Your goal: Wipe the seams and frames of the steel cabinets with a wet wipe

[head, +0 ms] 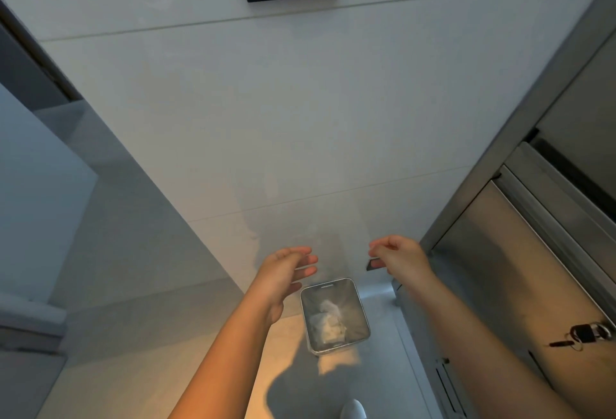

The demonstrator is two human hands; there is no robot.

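Left grip (287, 268), right grip (398, 253) released, empty, above bin (355, 305); crumpled wipe (328, 322) inside

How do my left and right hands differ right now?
The left hand has straight, spread fingers, while the right hand has loosely curled fingers. The left hand appears beside the bin's rim; the right hand is closer to the steel cabinet. Both appear empty.

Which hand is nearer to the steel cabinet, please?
Right. The right hand hangs just beside the cabinet; the left hand is farther off, across the bin.
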